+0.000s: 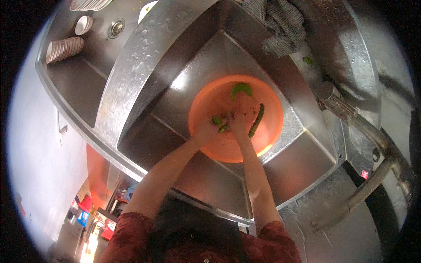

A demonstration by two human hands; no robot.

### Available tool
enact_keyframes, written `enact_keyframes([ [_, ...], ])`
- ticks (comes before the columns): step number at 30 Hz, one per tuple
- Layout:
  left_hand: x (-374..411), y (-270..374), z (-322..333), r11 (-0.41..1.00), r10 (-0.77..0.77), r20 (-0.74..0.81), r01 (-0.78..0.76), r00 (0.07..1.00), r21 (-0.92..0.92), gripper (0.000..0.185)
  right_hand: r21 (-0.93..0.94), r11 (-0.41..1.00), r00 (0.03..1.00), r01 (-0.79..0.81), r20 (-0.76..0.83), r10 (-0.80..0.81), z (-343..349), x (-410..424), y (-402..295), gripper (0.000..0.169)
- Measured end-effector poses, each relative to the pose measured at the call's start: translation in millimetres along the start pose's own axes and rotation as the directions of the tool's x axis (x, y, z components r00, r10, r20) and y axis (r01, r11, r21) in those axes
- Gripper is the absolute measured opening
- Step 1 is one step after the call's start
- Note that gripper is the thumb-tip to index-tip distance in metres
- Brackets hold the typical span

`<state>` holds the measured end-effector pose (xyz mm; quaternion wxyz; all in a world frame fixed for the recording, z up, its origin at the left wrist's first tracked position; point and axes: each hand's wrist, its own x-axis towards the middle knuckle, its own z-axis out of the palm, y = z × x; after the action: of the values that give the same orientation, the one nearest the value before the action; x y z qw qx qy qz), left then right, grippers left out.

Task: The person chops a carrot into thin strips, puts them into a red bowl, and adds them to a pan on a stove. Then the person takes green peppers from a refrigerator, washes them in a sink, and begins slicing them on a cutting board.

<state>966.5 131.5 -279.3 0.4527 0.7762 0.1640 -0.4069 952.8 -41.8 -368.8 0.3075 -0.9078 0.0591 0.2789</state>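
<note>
Both my hands reach into a round orange plastic basin [210, 153] in a stainless steel sink. My left hand [212, 128] is at the basin's left side, beside small green vegetable pieces [217, 120]. My right hand [239, 123] is near the basin's middle, its fingers blurred. Whether either hand grips anything cannot be made out. A curved bright green vegetable [241, 88] lies at the far side of the basin. To the right of my right hand is a long, thin dark green vegetable [257, 121], possibly a cucumber.
A grey textured cloth [283, 29] hangs over the sink's far edge. A metal faucet pipe [371, 133] is at the right, near a small green scrap [308, 60]. In the left sink compartment are a row of stacked bowls [65, 49], a single bowl [84, 25] and a drain [116, 28].
</note>
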Motion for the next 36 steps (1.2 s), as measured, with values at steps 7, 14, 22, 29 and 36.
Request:
enact_keyframes([
  [7,18.2,-18.4,8.3,0.954,0.039,0.031,-0.028,0.999,-0.300,0.031,-0.017,0.985,0.910,-0.175,0.379,0.168,0.7,-0.2,-13.4,0.045],
  [14,28.9,-31.9,18.2,0.805,-0.041,0.124,0.106,0.991,-0.584,0.029,0.385,0.921,0.919,-0.049,0.379,-0.109,-34.1,-10.0,-41.8,0.054],
  [22,29.9,-22.7,-0.8,0.933,-0.063,0.193,0.127,0.979,-0.338,0.040,0.030,0.999,0.868,0.014,0.495,-0.027,-0.1,2.0,49.2,0.050],
  [29,15.4,1.6,0.4,0.931,0.127,0.114,-0.079,0.985,-0.356,0.047,0.550,0.787,0.910,-0.280,0.412,0.036,-15.3,-6.0,6.2,0.041],
  [36,37.6,-42.0,28.2,0.965,0.064,0.245,0.002,0.967,-0.262,0.052,0.015,0.986,0.871,-0.164,0.471,0.138,-5.3,-20.3,19.9,0.039],
])
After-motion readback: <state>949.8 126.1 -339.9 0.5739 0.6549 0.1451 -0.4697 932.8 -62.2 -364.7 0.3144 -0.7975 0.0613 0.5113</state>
